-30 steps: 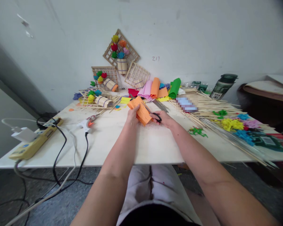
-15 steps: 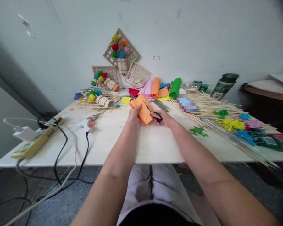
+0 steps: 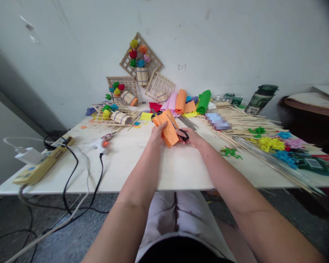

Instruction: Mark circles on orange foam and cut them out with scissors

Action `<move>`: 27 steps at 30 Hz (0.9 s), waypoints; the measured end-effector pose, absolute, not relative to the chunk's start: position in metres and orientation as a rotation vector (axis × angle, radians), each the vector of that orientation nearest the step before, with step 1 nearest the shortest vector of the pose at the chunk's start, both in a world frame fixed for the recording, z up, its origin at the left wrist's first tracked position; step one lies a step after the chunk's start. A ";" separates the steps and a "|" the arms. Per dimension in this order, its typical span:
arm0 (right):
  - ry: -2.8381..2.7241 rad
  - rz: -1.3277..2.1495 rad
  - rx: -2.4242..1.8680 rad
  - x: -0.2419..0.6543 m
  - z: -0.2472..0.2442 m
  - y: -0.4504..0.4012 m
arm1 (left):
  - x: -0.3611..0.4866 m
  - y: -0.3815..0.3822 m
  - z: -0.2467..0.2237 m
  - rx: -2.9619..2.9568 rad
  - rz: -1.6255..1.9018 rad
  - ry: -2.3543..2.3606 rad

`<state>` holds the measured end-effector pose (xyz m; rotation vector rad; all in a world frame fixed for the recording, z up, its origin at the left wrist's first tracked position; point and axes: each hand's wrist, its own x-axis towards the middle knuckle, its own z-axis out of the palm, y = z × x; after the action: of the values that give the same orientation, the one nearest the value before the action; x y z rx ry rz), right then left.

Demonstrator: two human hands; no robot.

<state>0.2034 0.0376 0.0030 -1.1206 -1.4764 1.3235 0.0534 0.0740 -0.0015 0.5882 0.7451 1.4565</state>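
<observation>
My left hand (image 3: 158, 133) is closed on a piece of orange crepe paper (image 3: 168, 132), its thumb lying on top. Dark-handled scissors (image 3: 184, 134) sit in my right hand (image 3: 191, 138), with fingers through the loops. Their blades point up and left across the orange paper, near its right side. I cannot tell how far the blades cut into it. Behind the paper lie rolls of pink, orange (image 3: 181, 101) and green crepe paper (image 3: 204, 102), partly overlapping.
A glue gun (image 3: 101, 145) and a yellow power strip (image 3: 44, 162) with cords are at the left. Stick lattices with paper flowers (image 3: 109, 112) stand behind. Wooden sticks (image 3: 246, 122), green scraps (image 3: 231, 152), yellow paper bits (image 3: 271, 144) and a dark bottle (image 3: 261, 99) occupy the right.
The orange paper and my left hand have shifted slightly to the right, toward the scissors. My right hand stays in nearly the same place.
</observation>
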 end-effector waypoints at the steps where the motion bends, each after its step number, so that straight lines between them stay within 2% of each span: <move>1: -1.473 1.323 -1.109 0.203 0.003 0.038 | 0.053 0.074 -0.002 0.591 1.456 0.741; 10: -1.445 1.282 -1.007 0.202 -0.002 0.043 | 0.053 0.075 -0.002 0.607 1.468 0.713; 15: -1.405 1.248 -1.105 0.197 0.004 0.042 | 0.051 0.078 -0.006 0.606 1.459 0.708; 27: -1.462 1.324 -1.081 0.201 -0.004 0.043 | 0.048 0.082 -0.007 0.498 1.525 0.728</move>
<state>0.2007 0.0433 -0.0038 -1.0809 -1.4623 1.3240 0.0484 0.0823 -0.0065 0.4980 0.7281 1.5255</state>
